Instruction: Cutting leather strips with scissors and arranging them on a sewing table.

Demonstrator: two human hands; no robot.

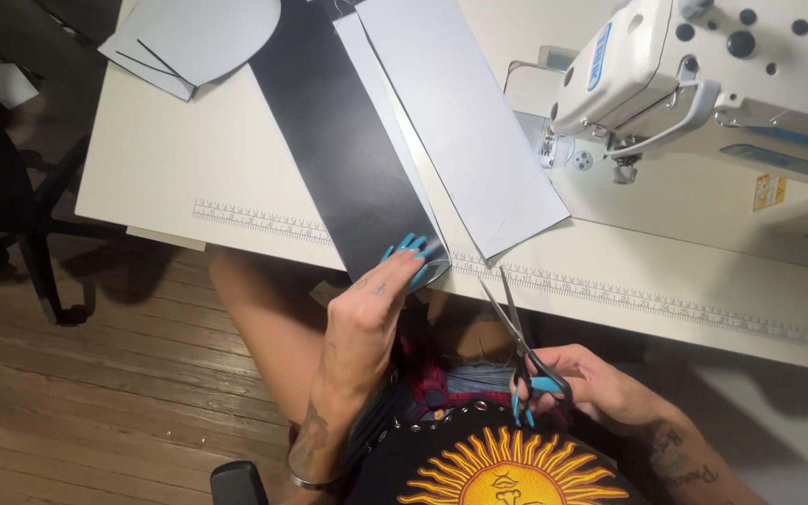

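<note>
Two risks: left hand pinching the black strip at the bench front edge may let it slip; right hand, gripping open scissors, could nick those fingers.

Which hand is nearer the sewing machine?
Right. The right hand holds scissors below the sewing machine; the left hand grips the black strip farther left.

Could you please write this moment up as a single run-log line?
left hand: grips near end of black strip at table edge | right hand: holds scissors, blades slightly open, tips near strip | sewing machine: right
</note>
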